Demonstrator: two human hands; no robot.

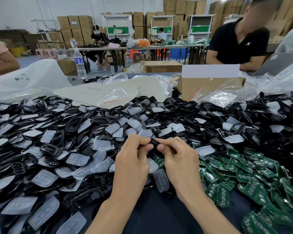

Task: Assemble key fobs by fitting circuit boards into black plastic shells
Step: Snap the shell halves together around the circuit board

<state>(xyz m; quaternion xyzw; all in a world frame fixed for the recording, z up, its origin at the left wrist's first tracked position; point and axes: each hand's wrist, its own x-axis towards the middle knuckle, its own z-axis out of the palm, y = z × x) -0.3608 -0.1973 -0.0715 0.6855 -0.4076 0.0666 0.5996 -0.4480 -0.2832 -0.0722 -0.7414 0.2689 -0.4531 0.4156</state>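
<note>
Warehouse table [159, 217] is totally buried in parts, with a cardboard box [210, 86] at the far side. In front of that box the hands meet over the pile. The left hand [132, 159] and right hand [178, 159] both have curled fingers pinching one black shell [153, 144] between them. Might be a circuit board [157, 158] tucked under it, but it's mostly hidden.

Count: two hands, one held shell, one box, and one water bottle [79, 63] left of the box. The loose shells [78, 122], clear button pads [44, 179] and green boards [243, 174] in front of the box are way too many to count.
</note>
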